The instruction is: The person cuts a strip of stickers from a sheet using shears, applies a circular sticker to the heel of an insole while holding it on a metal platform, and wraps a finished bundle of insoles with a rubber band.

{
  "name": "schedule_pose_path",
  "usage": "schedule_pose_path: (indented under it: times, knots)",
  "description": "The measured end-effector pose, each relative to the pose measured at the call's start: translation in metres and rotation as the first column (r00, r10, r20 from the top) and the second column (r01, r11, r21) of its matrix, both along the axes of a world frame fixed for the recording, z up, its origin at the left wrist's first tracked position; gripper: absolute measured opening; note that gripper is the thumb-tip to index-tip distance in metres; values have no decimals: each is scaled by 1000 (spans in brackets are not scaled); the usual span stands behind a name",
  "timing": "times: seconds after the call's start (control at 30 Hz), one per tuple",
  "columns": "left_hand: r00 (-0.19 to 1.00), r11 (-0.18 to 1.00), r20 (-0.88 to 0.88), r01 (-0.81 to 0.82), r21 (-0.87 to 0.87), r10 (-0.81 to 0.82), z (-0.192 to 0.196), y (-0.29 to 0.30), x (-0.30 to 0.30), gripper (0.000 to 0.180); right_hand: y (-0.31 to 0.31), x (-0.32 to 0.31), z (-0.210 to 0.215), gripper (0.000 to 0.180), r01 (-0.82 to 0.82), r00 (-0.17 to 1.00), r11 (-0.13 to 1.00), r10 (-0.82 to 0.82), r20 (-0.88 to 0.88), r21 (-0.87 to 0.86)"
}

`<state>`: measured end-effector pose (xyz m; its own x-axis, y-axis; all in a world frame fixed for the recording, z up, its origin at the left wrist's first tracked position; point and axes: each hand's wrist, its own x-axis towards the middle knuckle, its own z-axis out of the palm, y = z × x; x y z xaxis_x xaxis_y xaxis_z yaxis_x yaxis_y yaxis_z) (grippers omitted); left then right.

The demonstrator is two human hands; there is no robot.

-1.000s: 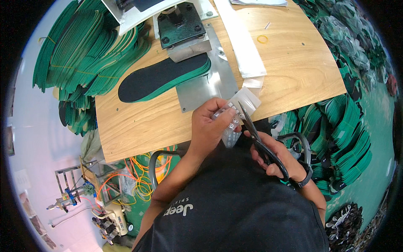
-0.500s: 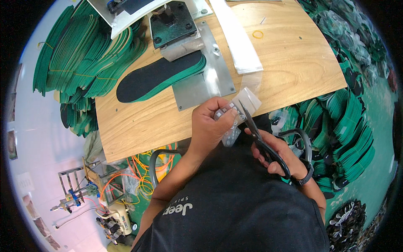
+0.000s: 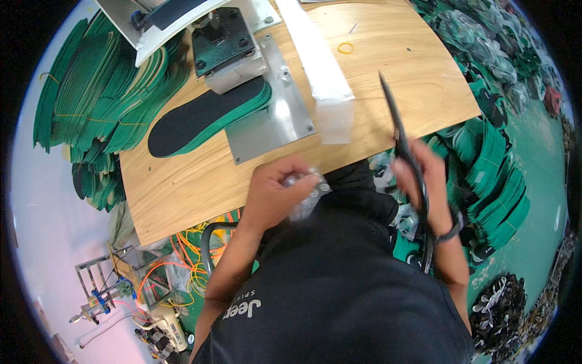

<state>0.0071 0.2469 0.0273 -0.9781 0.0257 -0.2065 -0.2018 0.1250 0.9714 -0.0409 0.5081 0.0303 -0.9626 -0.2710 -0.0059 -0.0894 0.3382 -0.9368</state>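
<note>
My left hand (image 3: 274, 193), low over the table's near edge, is closed on a clear plastic piece with small white printed marks (image 3: 314, 198). Part of that piece is hidden by the fingers. To the right, my right hand (image 3: 429, 179) grips black-handled scissors (image 3: 398, 124), their dark blades pointing up and away over the wooden table (image 3: 394, 73). The right hand is smeared by motion, and the scissors are apart from the plastic piece. A stack of black-topped green insoles (image 3: 203, 121) lies left of centre on the table, beside a metal plate (image 3: 273, 130).
A press-like machine (image 3: 224, 45) stands over the insoles. Long white plastic sheets (image 3: 318, 60) end in a translucent flap (image 3: 334, 121). A yellow rubber band (image 3: 345, 48) lies beyond. Bundled green insoles rise at left (image 3: 91, 91) and right (image 3: 485, 158). Orange hoses (image 3: 182, 246) trail on the floor.
The scissors have moved away from the plastic piece, to the right, with my right hand. My left hand has drawn slightly left and nearer with the plastic. The whole view has shifted a little.
</note>
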Motion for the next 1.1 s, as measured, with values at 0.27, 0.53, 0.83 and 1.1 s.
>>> schedule_pose_path:
  times: [0.27, 0.53, 0.83, 1.1]
  knots:
    - [990, 1000, -138, -17, -2, 17, 3, -45, 15, 11, 12, -117, 24, 62, 231, 865, 812, 81, -495, 536]
    - [857, 849, -379, 119, -515, -350, 6, -107, 29, 10, 123, 51, -66, 36, 356, 931, 781, -345, -120, 513]
    - [516, 520, -274, 423, -742, -811, -2, -70, -45, 15, 111, 97, -78, 63, 391, 681, 879, -475, 557, 273]
    - [537, 492, -282, 298, -818, -795, -7, -37, -57, 24, 120, 90, -125, 66, 424, 766, 795, -571, 296, 435]
